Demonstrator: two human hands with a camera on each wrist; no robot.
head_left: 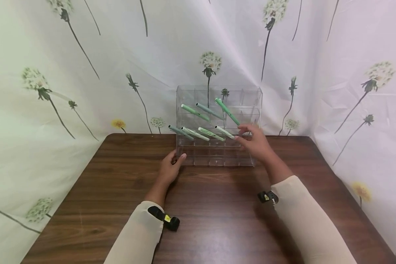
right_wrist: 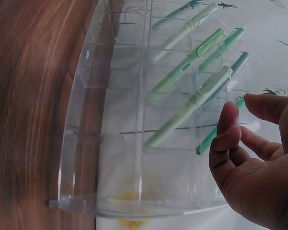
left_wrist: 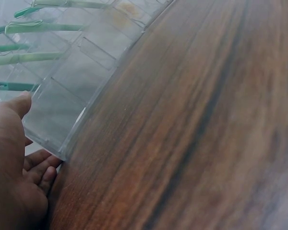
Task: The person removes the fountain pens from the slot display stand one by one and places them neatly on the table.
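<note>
Left hand: I am seeing my left hand [head_left: 169,168] resting at the lower left corner of the clear rack [head_left: 217,156], thumb lying up along the front face and the other fingers loosely bent round the corner edge. It is touching and steadying rather than clamping; I judge it is there to stop the light rack sliding on the table [head_left: 217,220].

Right hand: my right hand [head_left: 255,141] is hovering at the rack's right side, fingers relaxed and spread, holding nothing. Its fingertips [right_wrist: 229,115] are sitting just beside the pale pen [head_left: 225,132] at the right end of the lower row. Whether they are touching it I cannot tell.

Pens: seven pens are leaning in the rack's slots, tips down to the right, caps up to the left. The slanted cells are keeping them apart and pointing their ends toward my right fingers. Three are in the upper row, including a green pen [head_left: 227,111] just above those fingers.

Free slots: the bottom row nearest my left thumb is holding no pens.
</note>
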